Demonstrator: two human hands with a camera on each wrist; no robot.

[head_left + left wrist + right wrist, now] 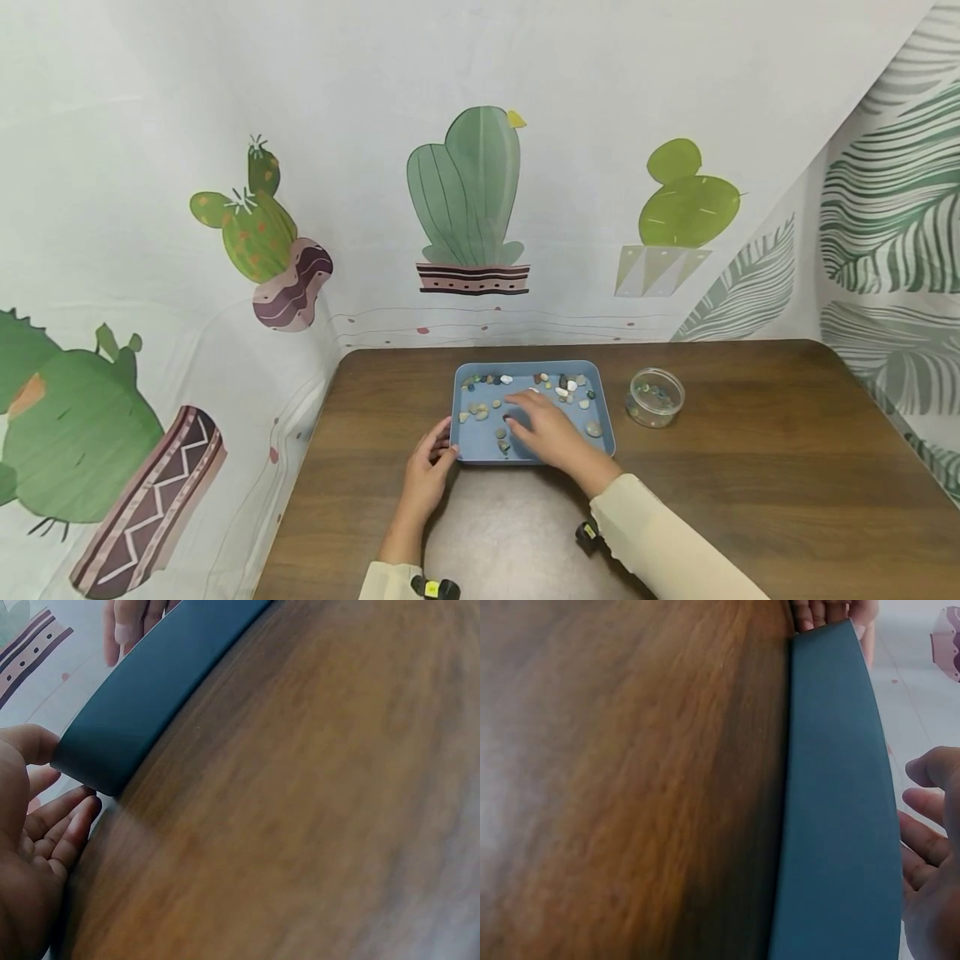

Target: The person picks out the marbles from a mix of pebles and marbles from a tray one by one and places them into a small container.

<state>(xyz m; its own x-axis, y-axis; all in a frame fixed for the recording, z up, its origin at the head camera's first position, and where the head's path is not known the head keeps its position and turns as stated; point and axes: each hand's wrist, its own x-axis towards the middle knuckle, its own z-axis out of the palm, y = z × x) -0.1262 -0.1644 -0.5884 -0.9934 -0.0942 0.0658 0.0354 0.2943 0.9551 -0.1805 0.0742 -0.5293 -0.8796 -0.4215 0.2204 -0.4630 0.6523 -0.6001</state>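
A shallow blue tray (480,459) lies on the table with pebbles of mixed colours in it. My left hand (429,471) grips its near left corner, thumb at the front edge and fingers around the left side. Over the middle of the tray is my right hand (551,429), thumb and index finger apart, nothing visible between them. Just left of its thumb tip shows a small dark red stone (507,417). Tan pebbles (480,412) lie in a loose group on the left, and small dark stones (489,379) line the far side. White and grey pebbles (572,386) gather at the far right.
Right of the tray stands a clear round container (655,398) with small stones inside. The wooden table (750,467) extends to the right and in front. Behind its far edge hangs a cloth (585,208) printed with cacti.
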